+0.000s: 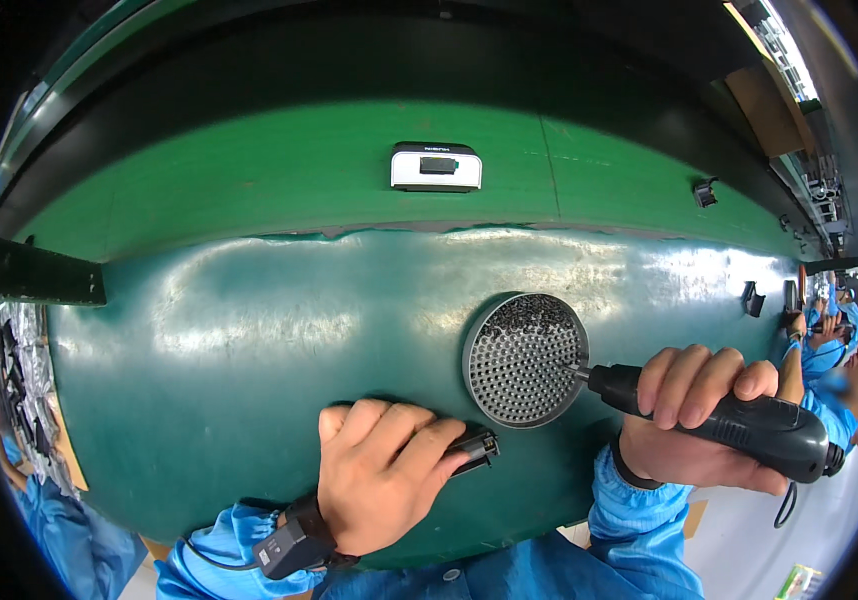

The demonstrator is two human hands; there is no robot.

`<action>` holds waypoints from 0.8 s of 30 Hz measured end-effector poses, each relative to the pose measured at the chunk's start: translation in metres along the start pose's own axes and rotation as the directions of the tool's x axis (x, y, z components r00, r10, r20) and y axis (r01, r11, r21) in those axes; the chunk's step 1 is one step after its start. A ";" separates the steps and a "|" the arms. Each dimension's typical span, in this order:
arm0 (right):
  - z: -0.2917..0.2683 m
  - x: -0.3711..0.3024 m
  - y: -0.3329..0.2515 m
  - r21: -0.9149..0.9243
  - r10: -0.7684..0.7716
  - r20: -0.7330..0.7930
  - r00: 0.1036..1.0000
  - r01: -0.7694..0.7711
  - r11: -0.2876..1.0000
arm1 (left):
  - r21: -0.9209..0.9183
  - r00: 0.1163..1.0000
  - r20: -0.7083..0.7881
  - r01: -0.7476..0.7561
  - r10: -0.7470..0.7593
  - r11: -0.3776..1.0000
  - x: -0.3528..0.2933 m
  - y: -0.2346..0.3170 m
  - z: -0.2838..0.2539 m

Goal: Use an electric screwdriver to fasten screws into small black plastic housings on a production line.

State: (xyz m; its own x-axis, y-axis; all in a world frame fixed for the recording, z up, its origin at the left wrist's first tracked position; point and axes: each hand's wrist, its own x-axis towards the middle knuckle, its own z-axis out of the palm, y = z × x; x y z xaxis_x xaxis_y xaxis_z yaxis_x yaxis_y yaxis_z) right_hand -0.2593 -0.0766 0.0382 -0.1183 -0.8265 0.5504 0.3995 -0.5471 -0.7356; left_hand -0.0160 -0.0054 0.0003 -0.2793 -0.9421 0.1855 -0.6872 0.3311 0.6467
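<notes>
My left hand (389,470) is closed on a small black plastic part (476,452) whose end sticks out past the fingertips, just above the mat. Wrapped in my right hand (704,420) is a black electric screwdriver (749,428), pointing left. Its bit reaches over the right rim of a round metal screw tray (526,410) full of holes. Small dark screws (529,315) are heaped along the tray's far side, and some sit in its holes. Whether a screw is on the bit's tip is too small to tell.
A white and black device (436,167) lies on the green strip (279,180) beyond the dark green mat (249,370). Black plastic pieces (706,192) lie at the right. Bagged parts (34,390) fill the left side. A person in blue (849,360) works at far right.
</notes>
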 end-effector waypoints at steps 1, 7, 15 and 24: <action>-0.003 0.000 -0.002 0.021 0.006 0.014 1.000 -0.006 1.000 | 0.004 1.000 -0.004 -0.006 0.006 1.000 0.001 0.000 -0.001; -0.019 -0.001 -0.013 0.252 0.054 -0.097 0.994 -0.028 0.967 | -0.129 0.997 -0.067 -0.048 0.039 0.990 0.011 0.003 -0.007; -0.020 0.007 -0.013 0.478 0.252 -0.284 0.925 -0.091 0.873 | -0.641 0.953 0.303 0.182 0.027 0.746 0.083 0.031 -0.009; -0.012 0.007 -0.002 0.694 0.490 -0.372 0.788 -0.114 0.711 | -0.636 0.817 0.577 0.458 -0.012 0.621 0.092 0.031 0.004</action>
State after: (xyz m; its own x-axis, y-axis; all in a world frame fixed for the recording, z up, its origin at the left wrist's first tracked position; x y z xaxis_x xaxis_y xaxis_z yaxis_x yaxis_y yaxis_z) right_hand -0.2721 -0.0829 0.0385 -0.2360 -0.9689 -0.0740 0.9284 -0.2023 -0.3117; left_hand -0.0655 -0.0822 0.0344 -0.6063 -0.7431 -0.2830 -0.1285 -0.2597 0.9571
